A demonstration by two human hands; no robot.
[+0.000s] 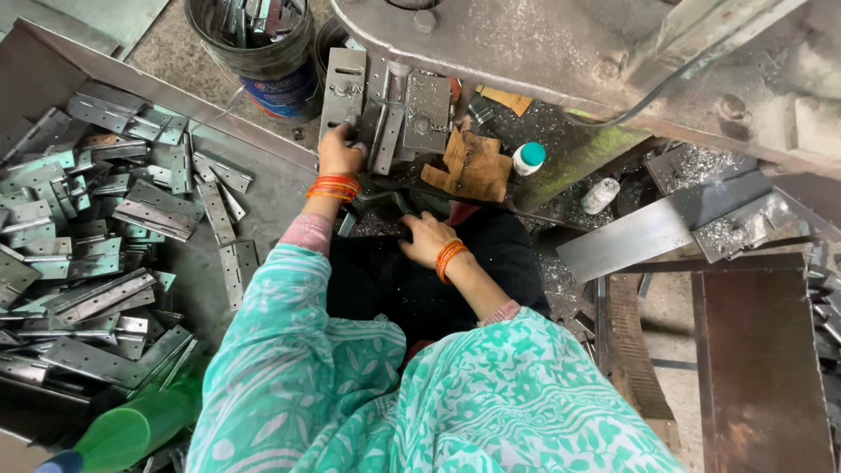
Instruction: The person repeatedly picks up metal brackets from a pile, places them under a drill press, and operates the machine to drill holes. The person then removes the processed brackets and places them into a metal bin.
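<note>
a: obs, near first. green plastic bottle with a blue cap (pixel 131 429) lies at the bottom left edge, tilted, beside the steel tray (pixel 280 188) that holds the heap of hinge plates (pixel 96 254).

b: hands?

a: right hand (pixel 427 238) rests low on the dark cloth (pixel 412 280) over the lap, fingers curled down at the front edge of the press bed; cannot tell if it holds anything. left hand (pixel 338 149) reaches further up, fingers closed on the lower end of the slotted steel plate (pixel 343 88) that stands at the die block (pixel 427 109).

b: so the work piece is at the press, not in the tray.

a: yes, upright against the die, left of it. judgement: to seat it well, keep the plate flush to the block's side, grip only the near end, and keep the right hand low and clear of the die.

b: packages, labels?

a: 4 noted, near to far. 1: small white bottle with a teal cap (pixel 529 158), right of the torn brown cardboard (pixel 473 162). 2: a pale, clear little bottle (pixel 599 195) lying among metal swarf, further right. 3: grey bucket (pixel 258 52) at the top left, with a blue and red printed label band low on its wall, full of metal strips. 4: no signs in view.
</note>
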